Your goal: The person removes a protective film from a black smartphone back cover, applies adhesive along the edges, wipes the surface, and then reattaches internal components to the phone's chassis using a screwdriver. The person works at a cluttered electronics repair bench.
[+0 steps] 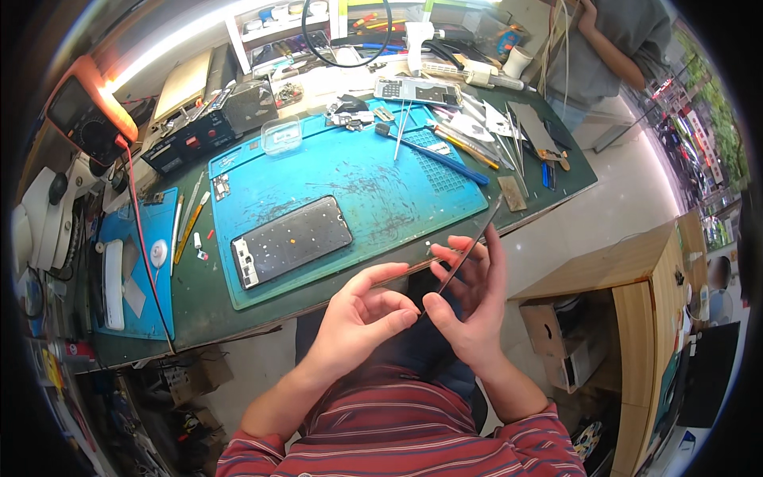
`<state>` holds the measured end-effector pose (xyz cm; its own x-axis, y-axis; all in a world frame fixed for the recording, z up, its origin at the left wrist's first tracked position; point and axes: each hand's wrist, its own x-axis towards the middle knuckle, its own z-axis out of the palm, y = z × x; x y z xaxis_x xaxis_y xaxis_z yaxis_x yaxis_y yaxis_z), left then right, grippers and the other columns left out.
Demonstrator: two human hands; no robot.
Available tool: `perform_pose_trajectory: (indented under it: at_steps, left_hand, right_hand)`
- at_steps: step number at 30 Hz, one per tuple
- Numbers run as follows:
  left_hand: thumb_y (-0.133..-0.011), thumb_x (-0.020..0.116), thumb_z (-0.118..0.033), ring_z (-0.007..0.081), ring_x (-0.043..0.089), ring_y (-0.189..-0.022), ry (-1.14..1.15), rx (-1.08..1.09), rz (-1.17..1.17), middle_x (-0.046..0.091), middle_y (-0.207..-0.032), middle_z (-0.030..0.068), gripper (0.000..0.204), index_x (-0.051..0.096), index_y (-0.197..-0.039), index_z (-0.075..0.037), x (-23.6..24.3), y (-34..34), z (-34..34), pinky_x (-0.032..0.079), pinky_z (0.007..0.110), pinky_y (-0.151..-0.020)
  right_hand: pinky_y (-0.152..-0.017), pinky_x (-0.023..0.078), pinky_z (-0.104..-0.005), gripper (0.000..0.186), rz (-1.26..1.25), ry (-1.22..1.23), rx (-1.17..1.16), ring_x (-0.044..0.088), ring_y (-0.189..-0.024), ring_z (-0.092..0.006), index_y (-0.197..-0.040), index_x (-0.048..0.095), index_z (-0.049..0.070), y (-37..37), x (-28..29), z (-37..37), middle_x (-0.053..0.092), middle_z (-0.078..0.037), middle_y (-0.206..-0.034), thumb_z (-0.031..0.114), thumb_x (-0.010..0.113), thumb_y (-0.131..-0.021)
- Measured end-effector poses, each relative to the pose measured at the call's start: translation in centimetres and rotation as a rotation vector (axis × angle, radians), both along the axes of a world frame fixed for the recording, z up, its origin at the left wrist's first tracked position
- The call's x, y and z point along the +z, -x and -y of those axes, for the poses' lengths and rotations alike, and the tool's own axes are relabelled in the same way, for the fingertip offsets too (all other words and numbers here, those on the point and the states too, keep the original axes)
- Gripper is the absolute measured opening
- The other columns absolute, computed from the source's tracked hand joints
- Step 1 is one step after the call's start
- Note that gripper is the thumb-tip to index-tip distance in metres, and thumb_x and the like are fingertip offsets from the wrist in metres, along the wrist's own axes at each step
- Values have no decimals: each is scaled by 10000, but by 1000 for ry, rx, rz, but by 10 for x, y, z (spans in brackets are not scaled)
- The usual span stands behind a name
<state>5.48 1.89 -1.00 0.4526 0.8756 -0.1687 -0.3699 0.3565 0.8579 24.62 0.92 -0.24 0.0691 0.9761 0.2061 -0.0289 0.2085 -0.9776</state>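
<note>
My right hand (474,298) grips a thin dark flat panel (472,248), perhaps a phone screen, seen almost edge-on and tilted in front of me. The thumb lies on its near side and the fingers are behind it. At the panel's lower corner, my left hand (358,318) has its thumb and fingers pinched together; what sits between their tips is too small to make out. Beyond my left hand, a black phone body (294,238) with small light specks lies on the blue repair mat (373,226).
Tweezers (403,131), a blue-handled brush (445,159) and other hand tools crowd the mat's far right. A clear plastic box (281,137) stands at its back edge. An orange multimeter (91,111) is at far left. Another person (620,48) stands at upper right.
</note>
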Motion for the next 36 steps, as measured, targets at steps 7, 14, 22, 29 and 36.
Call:
perform_pose_trajectory:
  at_steps: [7,14,22,29,36]
  left_hand:
    - [-955,776,-56,106,655,-963,295,-240,272,697,-1044,46,518,526,-1408,-26,-9,7,-3,545,267,-868]
    - [-937,753,43,152,700,-935,-117,172,-79,720,-1028,104,460,547,-1347,1,3,-11,15,581,284,-858]
    - [-899,771,82,181,748,-980,-614,439,-332,769,-1044,142,536,551,-1381,-1,-16,-22,28,617,314,-877]
    - [-825,869,8,213,764,-1022,-795,487,-447,772,-1129,151,646,563,-1393,8,-15,-25,32,616,328,-906]
    - [-817,858,45,246,775,-1002,-892,553,-539,777,-1096,156,630,571,-1377,5,-15,-30,35,611,339,-870]
  right_hand:
    - [-1153,465,-432,1082,-178,72,252,522,-1388,-276,-1688,85,112,-8,4,4,415,-135,-1497,30,794,-875]
    - [-1156,457,-430,1091,-157,82,120,517,-1390,-270,-1680,89,89,-9,-1,5,395,-146,-1514,33,808,-861]
    - [-1142,466,-428,1118,-134,50,28,522,-1383,-275,-1677,71,81,0,-1,7,384,-170,-1516,68,830,-855]
    - [-1141,471,-422,1114,-125,-5,-13,527,-1383,-285,-1671,74,64,4,-2,5,386,-172,-1508,83,835,-858]
    - [-1148,465,-426,1120,-105,-50,-2,527,-1385,-299,-1670,73,61,3,-6,6,388,-169,-1510,59,830,-844]
